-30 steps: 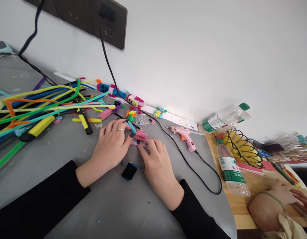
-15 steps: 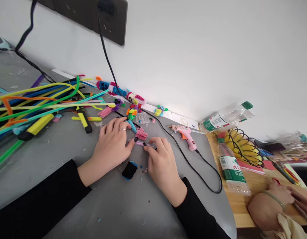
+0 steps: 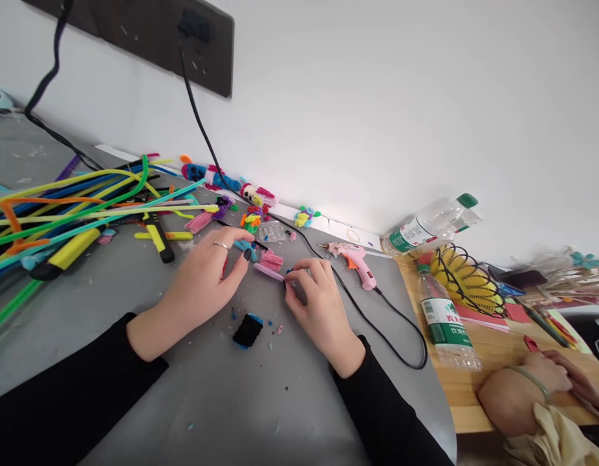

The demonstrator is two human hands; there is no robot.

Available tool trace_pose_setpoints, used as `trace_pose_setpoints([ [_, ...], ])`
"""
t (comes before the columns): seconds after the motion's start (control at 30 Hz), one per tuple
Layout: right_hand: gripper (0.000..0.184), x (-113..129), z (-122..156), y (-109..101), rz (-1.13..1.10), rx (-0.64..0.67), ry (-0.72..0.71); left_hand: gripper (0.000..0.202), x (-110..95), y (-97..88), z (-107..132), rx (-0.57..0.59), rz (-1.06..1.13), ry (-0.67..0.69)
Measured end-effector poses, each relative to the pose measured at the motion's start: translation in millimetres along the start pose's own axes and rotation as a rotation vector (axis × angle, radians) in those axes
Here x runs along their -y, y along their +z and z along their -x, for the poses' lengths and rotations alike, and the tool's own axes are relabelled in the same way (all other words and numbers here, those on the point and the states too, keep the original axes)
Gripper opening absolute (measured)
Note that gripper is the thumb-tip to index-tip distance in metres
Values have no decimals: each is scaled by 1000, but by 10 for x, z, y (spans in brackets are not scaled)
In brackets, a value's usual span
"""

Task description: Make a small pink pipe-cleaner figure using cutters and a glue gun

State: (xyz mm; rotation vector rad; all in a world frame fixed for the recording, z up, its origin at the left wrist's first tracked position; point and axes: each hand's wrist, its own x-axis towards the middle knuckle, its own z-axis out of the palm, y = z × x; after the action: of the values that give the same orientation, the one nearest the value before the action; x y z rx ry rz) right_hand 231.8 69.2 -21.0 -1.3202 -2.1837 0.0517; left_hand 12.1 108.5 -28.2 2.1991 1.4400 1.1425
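My right hand [image 3: 315,304] pinches the near end of a short lilac pipe cleaner piece [image 3: 269,271] between thumb and index finger. A pink folded bundle of pipe cleaner [image 3: 271,259] lies just behind that piece. My left hand [image 3: 207,268], with a ring on one finger, rests low over the table. Its thumb and index finger are apart around short light blue pipe cleaner pieces [image 3: 243,247]; its other fingers are partly hidden. In front of both hands lies a black fuzzy pad [image 3: 248,331] with blue edges, with small scraps beside it.
A pink glue gun [image 3: 358,259] lies at right, its cord looping along the table. Long pipe cleaners [image 3: 86,200] and yellow-black handled tools [image 3: 158,237] cover the left. Fuzzy figures [image 3: 197,173] line the wall. Bottles [image 3: 447,323], a wire basket [image 3: 467,281] and another person's hand [image 3: 546,372] are at right.
My left thumb has moved away from the lilac piece, up towards the light blue pieces. My right hand now holds the lilac piece by one end. The camera view has shifted slightly.
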Motion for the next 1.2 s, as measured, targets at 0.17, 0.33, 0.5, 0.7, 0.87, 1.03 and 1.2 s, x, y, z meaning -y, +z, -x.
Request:
trace_pose_setpoints([
  [0.17,12,-32,-107,-76,-351,14,179,33,-22,-13,-46,178,82,211],
  [0.33,10,-59,-333,-104,-793,87,400,39,-102,-60,-246,181,44,186],
  [0.5,14,-76,-461,-85,-953,-61,417,44,-193,-131,-546,279,39,-69],
  [0.7,25,-93,-347,-71,-1057,-20,468,36,-181,-16,-557,260,268,-149],
  [0.87,23,-61,-298,-61,-1082,107,527,35,-202,38,-404,271,432,-233],
  [1.03,27,-53,-292,-52,-1087,84,560,43,-205,59,-369,274,612,-375],
  [1.2,28,-18,-291,-55,-1071,102,579,49,-216,46,-375,305,608,-318],
])
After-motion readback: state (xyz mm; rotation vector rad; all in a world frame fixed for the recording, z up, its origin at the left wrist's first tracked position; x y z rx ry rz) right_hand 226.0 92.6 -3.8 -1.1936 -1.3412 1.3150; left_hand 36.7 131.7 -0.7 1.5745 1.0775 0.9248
